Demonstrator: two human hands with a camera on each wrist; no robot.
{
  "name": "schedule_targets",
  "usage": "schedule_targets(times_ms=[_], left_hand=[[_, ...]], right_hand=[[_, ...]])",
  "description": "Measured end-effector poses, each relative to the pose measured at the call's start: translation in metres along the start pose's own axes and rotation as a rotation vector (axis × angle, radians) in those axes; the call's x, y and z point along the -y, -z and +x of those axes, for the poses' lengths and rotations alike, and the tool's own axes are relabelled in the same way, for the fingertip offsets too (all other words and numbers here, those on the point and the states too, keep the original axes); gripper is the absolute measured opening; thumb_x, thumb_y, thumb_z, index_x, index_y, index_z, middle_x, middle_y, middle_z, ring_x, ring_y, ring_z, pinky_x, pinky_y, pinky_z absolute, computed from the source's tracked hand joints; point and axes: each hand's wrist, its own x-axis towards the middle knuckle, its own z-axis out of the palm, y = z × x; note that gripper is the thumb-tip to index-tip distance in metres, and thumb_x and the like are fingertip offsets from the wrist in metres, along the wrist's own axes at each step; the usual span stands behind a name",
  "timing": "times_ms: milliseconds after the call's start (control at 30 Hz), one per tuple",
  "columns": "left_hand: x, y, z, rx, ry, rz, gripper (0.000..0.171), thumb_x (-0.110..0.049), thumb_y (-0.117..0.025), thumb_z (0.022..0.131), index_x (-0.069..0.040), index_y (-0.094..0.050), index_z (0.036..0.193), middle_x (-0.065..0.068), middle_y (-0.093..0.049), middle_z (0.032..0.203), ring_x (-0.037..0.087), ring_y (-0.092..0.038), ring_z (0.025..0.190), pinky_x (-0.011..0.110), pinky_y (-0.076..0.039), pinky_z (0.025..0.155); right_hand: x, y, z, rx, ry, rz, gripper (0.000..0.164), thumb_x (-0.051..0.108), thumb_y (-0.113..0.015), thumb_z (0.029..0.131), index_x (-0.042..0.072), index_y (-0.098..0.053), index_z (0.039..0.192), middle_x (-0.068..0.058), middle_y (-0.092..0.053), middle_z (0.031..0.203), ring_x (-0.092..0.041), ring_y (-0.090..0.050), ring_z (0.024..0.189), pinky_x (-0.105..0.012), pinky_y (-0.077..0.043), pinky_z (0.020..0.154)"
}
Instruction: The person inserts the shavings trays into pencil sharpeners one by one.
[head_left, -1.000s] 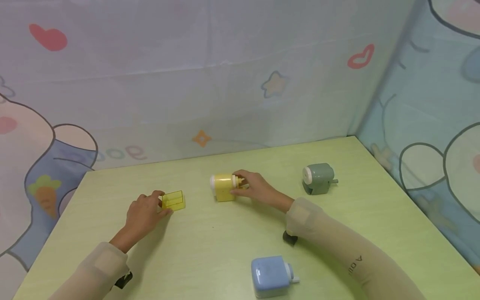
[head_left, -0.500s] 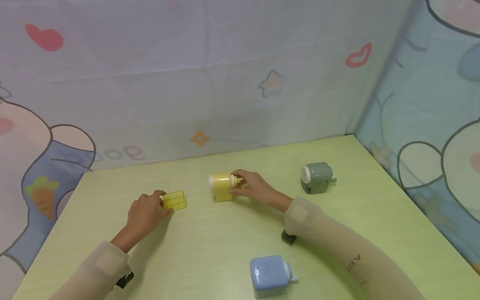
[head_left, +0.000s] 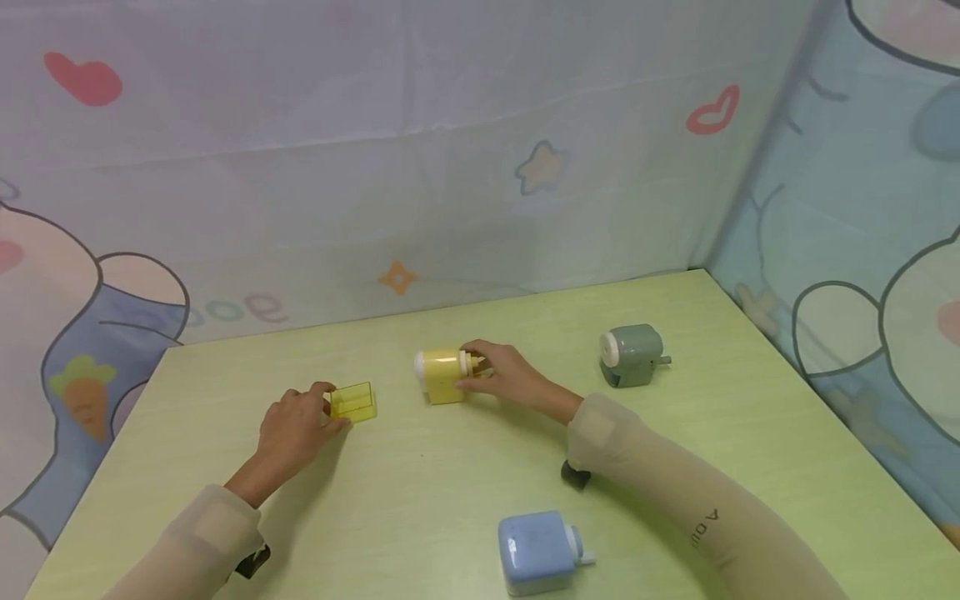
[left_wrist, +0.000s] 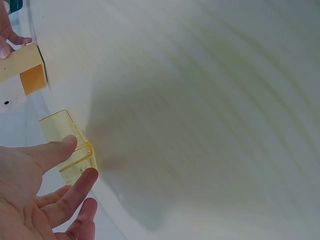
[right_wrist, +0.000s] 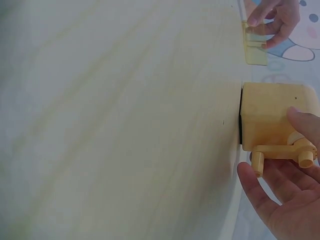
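A yellow crank pencil sharpener [head_left: 445, 375] stands upright at mid-table. My right hand [head_left: 512, 380] grips it at its crank end, with the thumb on the body in the right wrist view and the crank handle [right_wrist: 280, 152] beside the fingers. Left of it, my left hand [head_left: 294, 425] pinches a clear yellow shavings drawer [head_left: 354, 402] between thumb and fingers, low at the tabletop. A gap separates the drawer from the sharpener. From the left wrist, an open orange-lined slot [left_wrist: 33, 79] shows in the sharpener's side.
A green crank sharpener [head_left: 632, 355] stands at the back right. Near the front sits a blue one [head_left: 537, 552], close to the right forearm. A printed cloth backdrop [head_left: 337, 167] rises behind the table [head_left: 390, 500] and along its right side.
My left hand has shifted slightly right with the drawer, toward the yellow sharpener. The right hand and that sharpener have kept their place; the head view has drifted a little.
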Motion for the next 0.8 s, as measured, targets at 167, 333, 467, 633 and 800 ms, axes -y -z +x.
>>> schedule_targets(times_ms=[167, 333, 467, 633, 800], left_hand=[[-0.002, -0.003, 0.001, -0.005, -0.005, 0.002, 0.057, -0.036, -0.072, 0.076, -0.002, -0.052, 0.117, 0.001, -0.064, 0.087, 0.030, -0.052, 0.081, 0.044, -0.044, 0.067], [-0.005, -0.004, 0.003, -0.013, -0.013, 0.001, 0.057, -0.037, -0.072, 0.076, -0.002, -0.052, 0.116, 0.002, -0.063, 0.089, 0.029, -0.051, 0.081, 0.044, -0.044, 0.067], [-0.007, -0.005, 0.005, -0.009, -0.013, -0.003, 0.057, -0.037, -0.072, 0.076, -0.003, -0.052, 0.117, 0.001, -0.064, 0.089, 0.030, -0.051, 0.083, 0.045, -0.044, 0.067], [-0.011, -0.006, 0.006, -0.007, -0.018, -0.023, 0.058, -0.037, -0.072, 0.076, -0.002, -0.051, 0.118, 0.002, -0.064, 0.089, 0.029, -0.051, 0.083, 0.044, -0.043, 0.067], [-0.014, -0.008, 0.008, -0.016, -0.034, -0.037, 0.059, -0.037, -0.072, 0.076, -0.002, -0.051, 0.118, 0.002, -0.065, 0.088, 0.028, -0.050, 0.082, 0.043, -0.043, 0.067]], right_hand=[[0.002, 0.001, -0.001, 0.003, -0.004, 0.000, 0.052, 0.023, -0.069, 0.081, 0.001, -0.047, 0.123, -0.010, -0.056, 0.111, -0.021, -0.056, 0.094, -0.028, -0.048, 0.075], [0.000, 0.001, -0.001, 0.006, 0.001, 0.001, 0.052, 0.023, -0.069, 0.081, 0.001, -0.047, 0.123, -0.010, -0.056, 0.111, -0.022, -0.056, 0.095, -0.028, -0.048, 0.075], [0.000, 0.001, -0.001, 0.005, -0.002, -0.004, 0.053, 0.024, -0.069, 0.081, 0.002, -0.047, 0.123, -0.009, -0.056, 0.111, -0.021, -0.056, 0.095, -0.028, -0.048, 0.075], [0.001, 0.001, -0.001, 0.005, -0.012, -0.004, 0.053, 0.023, -0.070, 0.081, 0.002, -0.047, 0.123, -0.008, -0.056, 0.111, -0.021, -0.056, 0.095, -0.028, -0.048, 0.075], [0.001, 0.001, -0.001, 0.003, -0.012, -0.008, 0.053, 0.023, -0.070, 0.081, 0.002, -0.047, 0.123, -0.008, -0.056, 0.111, -0.020, -0.056, 0.095, -0.027, -0.048, 0.075]])
